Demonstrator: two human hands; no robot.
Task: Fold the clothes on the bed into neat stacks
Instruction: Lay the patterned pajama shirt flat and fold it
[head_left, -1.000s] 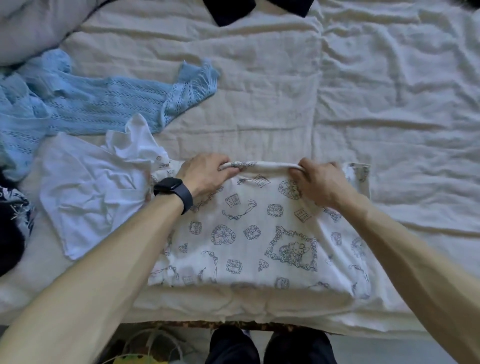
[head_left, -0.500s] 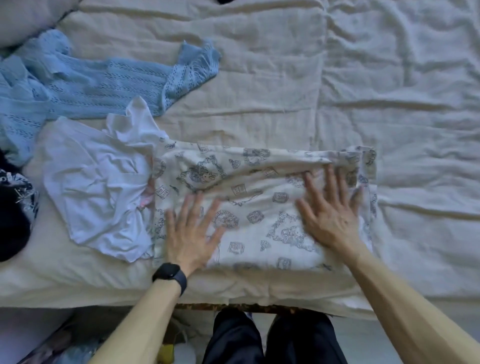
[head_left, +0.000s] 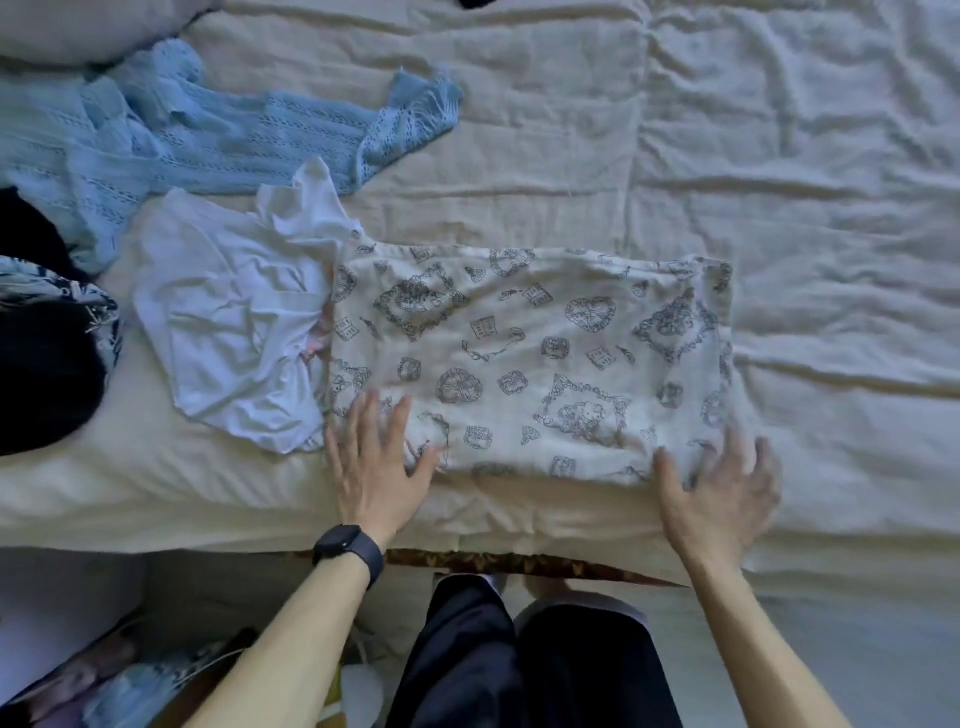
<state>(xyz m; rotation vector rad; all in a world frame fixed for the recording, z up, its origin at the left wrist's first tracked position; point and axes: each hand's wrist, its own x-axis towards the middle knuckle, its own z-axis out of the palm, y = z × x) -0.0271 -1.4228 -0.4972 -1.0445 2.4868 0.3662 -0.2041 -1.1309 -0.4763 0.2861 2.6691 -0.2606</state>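
Printed garment (head_left: 530, 358) folded into a flat rectangle near the front edge of the bed (head_left: 779, 156). Left hand (head_left: 374, 467) flat, fingers spread, on its near left corner; dark watch (head_left: 347, 551) on the wrist. Right hand (head_left: 719, 493) flat, fingers spread, on the near right corner, partly on the sheet. Nothing pinched by either. White top (head_left: 228, 332) crumpled just left, touching the printed piece. Blue knit (head_left: 208, 140) beyond it, sprawled. Dark clothing (head_left: 41, 374) at far left edge. Dark trousers (head_left: 519, 660) below, at the bedside.
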